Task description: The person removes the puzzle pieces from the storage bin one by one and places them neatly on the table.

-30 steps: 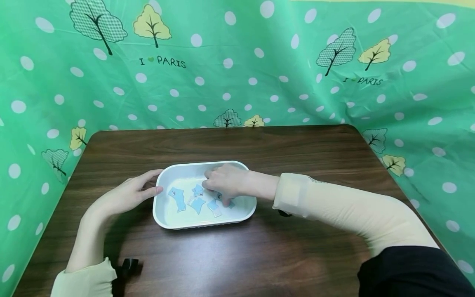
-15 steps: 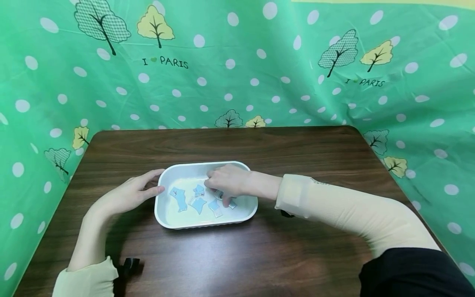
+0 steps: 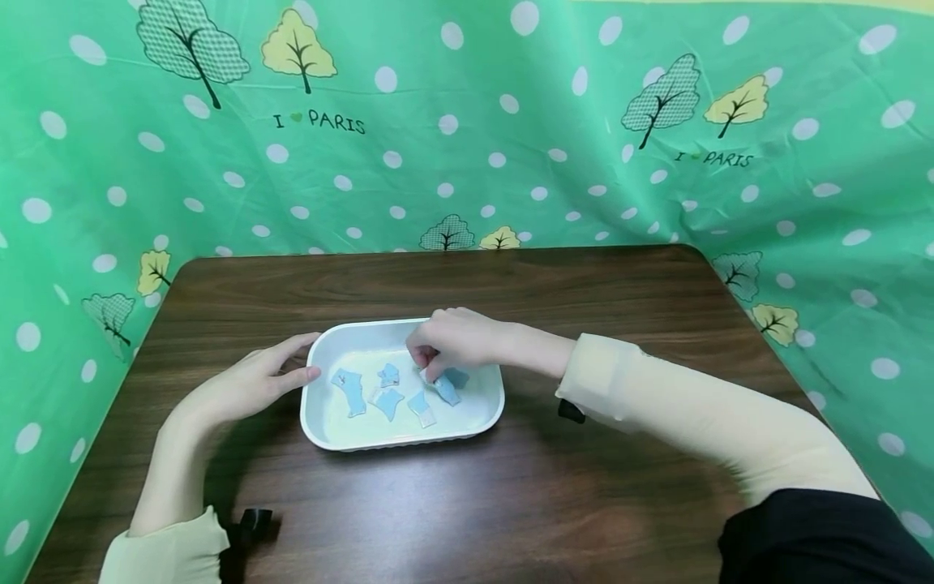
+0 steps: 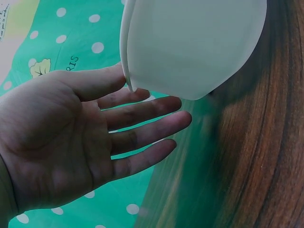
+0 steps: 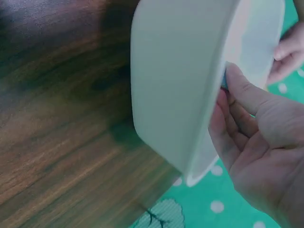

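Note:
A white oblong tray [image 3: 401,443] holds several light-blue jigsaw-like pieces. My right hand [image 3: 463,339] is over its right half, thumb and fingers pinching a blue piece [image 3: 445,391] that slants down from the fingertips. Only a blue sliver of that piece [image 5: 224,81] shows in the right wrist view. Close by lie another blue piece [image 3: 458,378] and a rectangular-looking one [image 3: 422,409]. Farther left are a large piece [image 3: 350,391] and two smaller ones. My left hand [image 3: 248,383] touches the tray's left end, thumb at the rim and the other fingers loosely extended in the left wrist view.
The tray stands on a dark wood-grain table [image 3: 584,292]. A green dotted cloth [image 3: 511,146] with printed trees hangs behind and beside the table. A small black object [image 3: 255,521] sits by the left cuff.
My right hand has risen from the tray floor, tilting a blue piece up between thumb and fingers and uncovering another behind it. The left hand keeps its place at the rim.

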Motion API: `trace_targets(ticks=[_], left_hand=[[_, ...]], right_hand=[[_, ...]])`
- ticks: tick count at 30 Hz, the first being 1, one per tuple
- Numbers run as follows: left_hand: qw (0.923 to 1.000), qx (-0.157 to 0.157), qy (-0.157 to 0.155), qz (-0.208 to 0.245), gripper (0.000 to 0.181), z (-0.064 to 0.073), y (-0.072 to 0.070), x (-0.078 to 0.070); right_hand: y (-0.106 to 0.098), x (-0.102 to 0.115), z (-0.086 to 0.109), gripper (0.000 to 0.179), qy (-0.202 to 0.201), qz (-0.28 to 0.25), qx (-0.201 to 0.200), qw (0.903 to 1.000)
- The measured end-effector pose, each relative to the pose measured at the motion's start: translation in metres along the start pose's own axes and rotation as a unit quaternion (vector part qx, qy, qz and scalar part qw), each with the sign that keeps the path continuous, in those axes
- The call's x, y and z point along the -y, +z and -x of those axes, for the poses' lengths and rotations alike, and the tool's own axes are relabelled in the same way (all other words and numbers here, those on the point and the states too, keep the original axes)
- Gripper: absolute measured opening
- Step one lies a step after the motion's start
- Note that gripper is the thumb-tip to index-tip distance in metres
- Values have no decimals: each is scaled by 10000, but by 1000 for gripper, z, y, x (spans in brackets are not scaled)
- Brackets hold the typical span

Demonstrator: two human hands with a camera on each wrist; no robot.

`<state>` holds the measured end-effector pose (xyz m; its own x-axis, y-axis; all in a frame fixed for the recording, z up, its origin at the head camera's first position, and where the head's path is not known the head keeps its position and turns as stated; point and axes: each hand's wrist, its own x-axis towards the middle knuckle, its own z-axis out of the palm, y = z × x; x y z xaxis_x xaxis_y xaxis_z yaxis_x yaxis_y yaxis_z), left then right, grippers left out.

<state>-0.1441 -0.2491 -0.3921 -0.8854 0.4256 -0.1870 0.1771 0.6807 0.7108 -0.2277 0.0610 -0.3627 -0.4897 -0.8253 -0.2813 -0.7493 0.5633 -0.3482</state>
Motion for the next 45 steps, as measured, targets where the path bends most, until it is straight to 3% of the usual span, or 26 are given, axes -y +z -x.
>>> trace_targets(ticks=[9,20,25,35,45], left_hand=[[10000,-7,1,-38,57,1,-1,2],[9998,-15,-139,-127,61,2,-2,3],[9999,4,-96,-108,59,2,-3,3],[9998,31,-83,-179,58,0,-2,3],[9998,25,-81,-165,57,-1,-1,0]], right_hand=[[-23,-24,27,6,7,-1074,-921,9899],[-40,-64,72,6,923,-2185,-1768,9552],[-35,-86,91,6,1273,-2319,-2079,9417],[-14,-121,110,9,1974,-2282,-2033,9314],[0,-134,117,7,2112,-2277,-1821,9330]])
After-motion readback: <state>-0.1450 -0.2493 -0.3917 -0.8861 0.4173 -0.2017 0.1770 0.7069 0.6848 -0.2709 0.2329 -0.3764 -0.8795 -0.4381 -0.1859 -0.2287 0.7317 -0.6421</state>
